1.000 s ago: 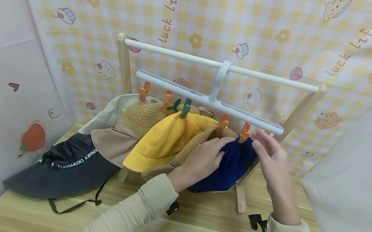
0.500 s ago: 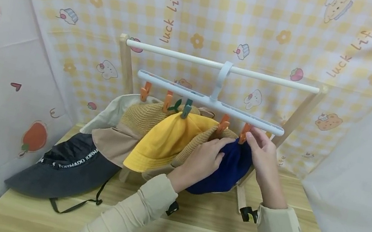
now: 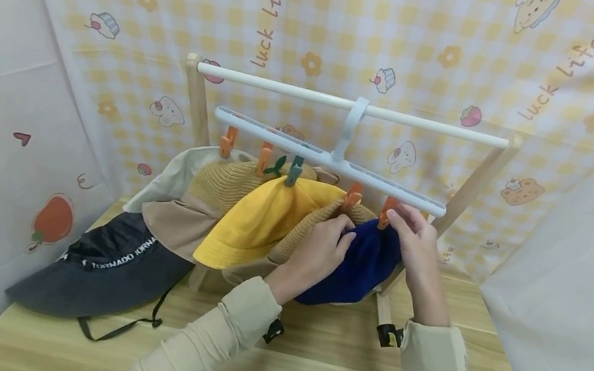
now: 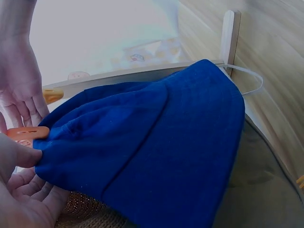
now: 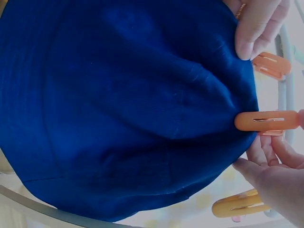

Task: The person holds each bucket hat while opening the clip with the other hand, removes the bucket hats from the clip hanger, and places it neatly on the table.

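Observation:
A dark blue bucket hat (image 3: 356,269) hangs from an orange clothespin (image 3: 385,214) near the right end of a pale blue hanger (image 3: 292,143). My left hand (image 3: 315,252) pinches the hat's crown, its thumb on the cloth in the left wrist view. On the other side, my right hand (image 3: 415,243) has thumb and fingers at the clothespin. A fingertip meets the clothespin's outer end (image 5: 285,119) in the right wrist view, and the jaws are on the blue cloth. Left of the blue hat hang a straw hat (image 3: 297,235) and a yellow bucket hat (image 3: 247,230).
Further left hang another straw hat (image 3: 225,186) and a pale hat (image 3: 170,176). A black brimmed hat (image 3: 101,283) with a cord lies at the table's left. The hanger hooks over a white rail (image 3: 427,123) on a wooden stand (image 3: 473,180). A yellow clip (image 5: 237,204) hangs beyond.
My right hand has come leftward from beside the hat onto the orange clothespin. My left hand has shifted slightly left, and the hanger with its hats has moved a little left too.

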Tool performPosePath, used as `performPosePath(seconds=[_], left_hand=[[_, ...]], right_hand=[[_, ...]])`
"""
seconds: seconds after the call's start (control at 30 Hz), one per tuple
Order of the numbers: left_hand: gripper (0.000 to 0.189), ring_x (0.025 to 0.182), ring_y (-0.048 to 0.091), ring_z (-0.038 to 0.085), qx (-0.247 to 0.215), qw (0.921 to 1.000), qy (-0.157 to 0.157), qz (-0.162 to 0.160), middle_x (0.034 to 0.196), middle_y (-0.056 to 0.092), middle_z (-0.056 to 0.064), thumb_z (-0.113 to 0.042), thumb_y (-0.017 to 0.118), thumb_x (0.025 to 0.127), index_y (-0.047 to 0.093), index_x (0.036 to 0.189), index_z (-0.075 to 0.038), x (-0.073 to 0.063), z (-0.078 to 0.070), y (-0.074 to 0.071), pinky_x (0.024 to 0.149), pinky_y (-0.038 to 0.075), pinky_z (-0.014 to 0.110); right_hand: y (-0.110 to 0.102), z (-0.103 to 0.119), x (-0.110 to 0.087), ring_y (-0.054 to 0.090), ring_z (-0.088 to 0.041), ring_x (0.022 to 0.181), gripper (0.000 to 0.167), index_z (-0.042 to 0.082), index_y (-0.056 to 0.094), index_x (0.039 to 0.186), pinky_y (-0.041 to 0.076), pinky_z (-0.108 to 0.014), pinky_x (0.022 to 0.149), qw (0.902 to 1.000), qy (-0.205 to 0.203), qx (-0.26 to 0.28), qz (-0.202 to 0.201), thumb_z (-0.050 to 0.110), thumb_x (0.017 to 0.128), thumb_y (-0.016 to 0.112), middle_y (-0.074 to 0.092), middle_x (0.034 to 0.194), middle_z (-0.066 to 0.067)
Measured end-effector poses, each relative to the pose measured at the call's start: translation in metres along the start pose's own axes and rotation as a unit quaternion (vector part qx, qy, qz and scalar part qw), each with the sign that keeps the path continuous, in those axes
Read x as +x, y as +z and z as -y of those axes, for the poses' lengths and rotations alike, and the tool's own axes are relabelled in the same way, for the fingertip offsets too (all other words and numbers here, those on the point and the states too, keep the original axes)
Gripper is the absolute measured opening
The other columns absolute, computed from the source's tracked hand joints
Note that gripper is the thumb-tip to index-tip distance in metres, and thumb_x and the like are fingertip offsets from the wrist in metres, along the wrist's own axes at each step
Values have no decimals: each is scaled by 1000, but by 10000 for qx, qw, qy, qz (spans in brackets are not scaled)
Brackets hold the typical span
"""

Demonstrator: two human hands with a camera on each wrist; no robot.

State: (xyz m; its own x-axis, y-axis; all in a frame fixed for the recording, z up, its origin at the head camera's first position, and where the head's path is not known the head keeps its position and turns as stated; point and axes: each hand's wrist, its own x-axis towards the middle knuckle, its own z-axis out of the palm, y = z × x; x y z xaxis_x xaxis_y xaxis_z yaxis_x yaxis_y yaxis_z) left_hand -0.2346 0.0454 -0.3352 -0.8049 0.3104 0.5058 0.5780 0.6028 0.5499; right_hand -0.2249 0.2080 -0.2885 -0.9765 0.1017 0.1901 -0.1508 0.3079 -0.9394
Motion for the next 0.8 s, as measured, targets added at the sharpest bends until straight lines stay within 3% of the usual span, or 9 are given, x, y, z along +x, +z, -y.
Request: performPosePath(seconds=[0.2, 0.6, 0.67, 0.8], left_hand=[[13, 64, 54, 10, -58, 9999, -17, -93, 83, 65, 1, -19, 52, 96, 60, 98, -9, 0, 4, -5, 59, 44, 18], [13, 68, 57, 11, -109, 9998, -29, -189, 85, 66, 1, -19, 51, 96, 62, 97, -10, 0, 6, -6, 62, 46, 20], [13, 67, 57, 11, -122, 9997, -41, -186, 84, 66, 1, -19, 51, 96, 62, 97, -10, 0, 7, -5, 61, 45, 20], [13, 67, 56, 11, -155, 9997, -9, -186, 83, 65, 1, -18, 51, 96, 61, 97, -10, 0, 7, -5, 61, 45, 20]], right_hand=[[8, 1, 4, 43, -24, 125, 48, -3, 46, 134, 30, -36, 110, 9998, 65, 148, -134, 24, 94, 53, 48, 136, -19], [16, -3, 9, 52, -5, 107, 44, 0, 55, 125, 37, -28, 103, 9972, 100, 304, -676, 27, 91, 59, 57, 126, -14], [18, -4, 10, 53, -2, 102, 42, -1, 57, 123, 39, -24, 99, 9962, 85, 361, -784, 26, 91, 60, 60, 119, -9], [20, -6, 13, 54, 2, 91, 38, -2, 61, 117, 41, -15, 87, 9937, -22, 451, -1030, 23, 89, 62, 63, 93, 15]])
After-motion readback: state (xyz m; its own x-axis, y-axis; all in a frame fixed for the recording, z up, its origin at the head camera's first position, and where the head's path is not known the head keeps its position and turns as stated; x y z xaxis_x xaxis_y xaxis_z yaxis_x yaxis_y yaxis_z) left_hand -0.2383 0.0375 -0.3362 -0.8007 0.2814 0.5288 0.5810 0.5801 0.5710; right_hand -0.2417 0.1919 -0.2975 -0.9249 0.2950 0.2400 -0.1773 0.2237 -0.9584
